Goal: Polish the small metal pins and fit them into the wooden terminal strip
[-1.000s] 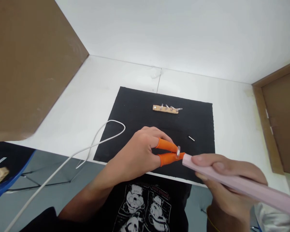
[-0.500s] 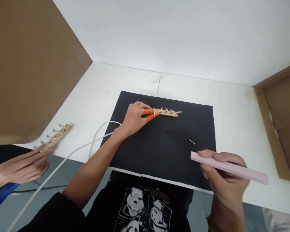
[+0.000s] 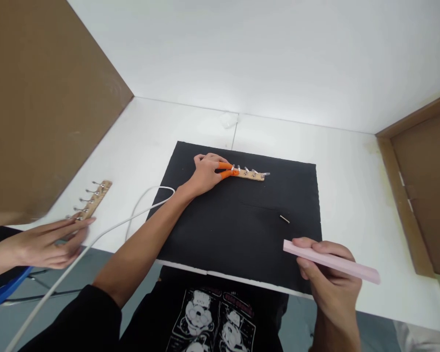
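Observation:
On the black mat (image 3: 220, 220) lies a small wooden hook rack (image 3: 254, 177), a strip with several metal hooks whose ends carry clear sleeves. Orange finger covers (image 3: 225, 166) sit on the thumb and index finger of my left hand (image 3: 206, 173), which is closed in a pinch at the rack's left end. Its fingertips hide part of that end. My right hand (image 3: 332, 281) is wrapped around a long pale pink bar (image 3: 337, 264), held tilted above the mat's front right corner. Between the bar and the rack, a short thin metal piece (image 3: 284, 219) rests on the mat.
At the left, another person's hand (image 3: 55, 242) holds a similar hook rack (image 3: 95, 200). A white cable (image 3: 106, 234) loops past my left forearm. Brown panels (image 3: 407, 205) flank the white table (image 3: 348, 146), and a clear plastic scrap (image 3: 228, 120) lies near the back wall.
My left fingertips have closed together lower on the rack's left end. My right hand and the pink bar have shifted slightly relative to the mat. The other person's rack has turned more upright.

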The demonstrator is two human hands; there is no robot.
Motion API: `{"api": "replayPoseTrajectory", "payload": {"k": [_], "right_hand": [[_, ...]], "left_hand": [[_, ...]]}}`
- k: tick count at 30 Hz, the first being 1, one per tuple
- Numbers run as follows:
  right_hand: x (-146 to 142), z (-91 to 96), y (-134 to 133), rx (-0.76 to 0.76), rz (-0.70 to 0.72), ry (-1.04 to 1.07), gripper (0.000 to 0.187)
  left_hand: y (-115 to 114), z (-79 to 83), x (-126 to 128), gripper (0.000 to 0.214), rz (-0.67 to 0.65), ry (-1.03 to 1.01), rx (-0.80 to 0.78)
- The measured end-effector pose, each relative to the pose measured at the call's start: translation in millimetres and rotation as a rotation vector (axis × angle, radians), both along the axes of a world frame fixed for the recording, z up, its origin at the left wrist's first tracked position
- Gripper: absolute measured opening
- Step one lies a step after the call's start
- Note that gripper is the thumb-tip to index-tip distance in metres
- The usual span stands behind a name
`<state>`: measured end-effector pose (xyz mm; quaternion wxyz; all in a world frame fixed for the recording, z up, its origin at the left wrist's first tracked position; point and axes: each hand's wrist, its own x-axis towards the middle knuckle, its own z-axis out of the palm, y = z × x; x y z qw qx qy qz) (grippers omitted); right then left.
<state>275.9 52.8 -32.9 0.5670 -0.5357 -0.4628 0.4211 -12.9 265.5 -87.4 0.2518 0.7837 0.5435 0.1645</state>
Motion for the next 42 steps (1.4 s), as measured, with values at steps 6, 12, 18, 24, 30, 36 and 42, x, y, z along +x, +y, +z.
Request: {"api": "replayPoseTrajectory", "payload": {"k": [6, 12, 18, 24, 30, 36, 42], "right_hand": [[0.2, -5.5, 4.0, -0.001, 0.025, -0.015, 0.026], [-4.4, -8.9, 4.9, -0.039, 0.022, -0.015, 0.024], [-9.1, -10.5, 1.1, -0.080, -0.023, -0.003, 0.027], [-4.7, -12.3, -3.5, -0.109, -0.009, 0.009, 0.029], [7.0, -11.5, 5.1, -0.078, 0.067, -0.022, 0.021], [9.2, -0.6, 19.4, -0.060, 0.094, -0.217, 0.018], [28.1, -1.6, 51.5, 0.138, 0.035, -0.644, 0.016]], "left_hand": [[-2.5, -0.4, -0.9, 0.036, 0.007, -0.003, -0.008], [-6.9, 6.9, -6.2, 0.038, -0.032, -0.026, -0.014], [-3.7, 3.7, -7.7, 0.041, -0.031, 0.011, 0.038], [-1.6, -1.1, -8.3, 0.037, -0.050, 0.044, 0.069], [-25.5, 0.9, -8.5, 0.036, -0.029, 0.033, 0.107], [-55.3, 3.1, -13.3, 0.034, 0.023, -0.004, 0.100], [-59.7, 6.0, -15.3, 0.032, 0.054, -0.055, 0.059]]}}
